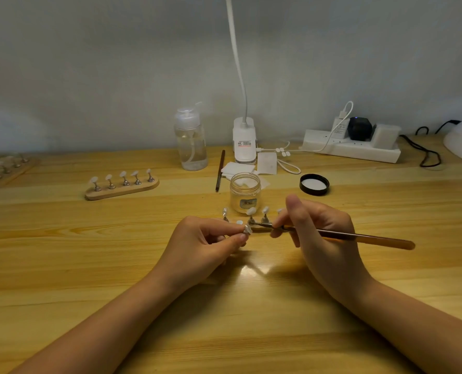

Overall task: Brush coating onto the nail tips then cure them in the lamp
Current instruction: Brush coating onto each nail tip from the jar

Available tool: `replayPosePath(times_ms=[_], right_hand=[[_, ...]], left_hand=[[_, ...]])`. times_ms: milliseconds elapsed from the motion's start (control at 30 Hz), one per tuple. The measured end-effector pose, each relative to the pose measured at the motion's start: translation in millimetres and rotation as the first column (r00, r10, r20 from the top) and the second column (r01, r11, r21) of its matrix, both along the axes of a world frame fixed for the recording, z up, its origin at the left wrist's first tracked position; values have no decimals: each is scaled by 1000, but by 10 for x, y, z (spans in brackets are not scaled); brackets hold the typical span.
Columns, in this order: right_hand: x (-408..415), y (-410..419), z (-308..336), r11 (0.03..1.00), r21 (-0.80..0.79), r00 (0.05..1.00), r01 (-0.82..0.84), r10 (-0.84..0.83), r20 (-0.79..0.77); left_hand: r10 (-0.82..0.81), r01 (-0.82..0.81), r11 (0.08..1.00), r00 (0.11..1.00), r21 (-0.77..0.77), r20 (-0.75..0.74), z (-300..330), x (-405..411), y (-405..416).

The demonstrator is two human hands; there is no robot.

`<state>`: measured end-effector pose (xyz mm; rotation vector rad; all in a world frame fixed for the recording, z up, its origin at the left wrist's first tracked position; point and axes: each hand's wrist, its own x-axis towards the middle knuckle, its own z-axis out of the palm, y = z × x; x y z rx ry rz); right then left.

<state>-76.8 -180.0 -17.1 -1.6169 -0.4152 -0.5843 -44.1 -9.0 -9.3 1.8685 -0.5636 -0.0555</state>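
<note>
Left hand (205, 238) pinching nail tip (247, 229) on metal peg above worktop (89, 265); right hand (319, 233) gripping brush (340, 236), bristles touching tip; open jar (245, 193) holding clear gel behind, lid (314, 184) lying beside

A: How do our hands sit?

B: Both forearms come in bare from the bottom corners and converge mid-frame. Our left hand (205, 244) is palm-in, fingers curled, thumb and index pinching a small nail tip stand (247, 230) at the fingertips.

A: And the right?

B: Our right hand (321, 236) is rotated back-of-hand toward us, thumb up and extended, fingers curled round the front of a brush (340, 236) in a pen-style grip. The handle trails out to the right past the knuckles.

A: Gap between them?

B: Fingertips near each other, hands not touching. Both wrists look low over the table; contact unclear.
</note>
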Motion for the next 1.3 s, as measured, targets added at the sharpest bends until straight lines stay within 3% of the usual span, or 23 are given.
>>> replayPosePath(times_ms=[133,367,567,800,1033,1300], right_hand=[[-3,-1,1,999,-39,1000,-20,19,-14],[-47,2,2,996,86,1000,11,-8,-28],[-3,12,17,1000,-25,1000,6,-6,-10],[-22,21,12,999,15,998,-38,39,-48],[-33,-33,70,970,183,985,162,-148,-89],[-11,-24,121,941,210,958,263,-229,-174]], left_hand=[[1,-1,1000,1000,-3,10,1,-1,-2],[-3,3,1000,1000,-10,8,-14,-9,15],[-6,6,1000,999,-3,31,-37,15,19],[2,-2,1000,1000,-13,24,-36,28,-2],[-21,26,991,999,-128,40,15,-28,24],[72,-43,958,993,-285,92,141,42,64]])
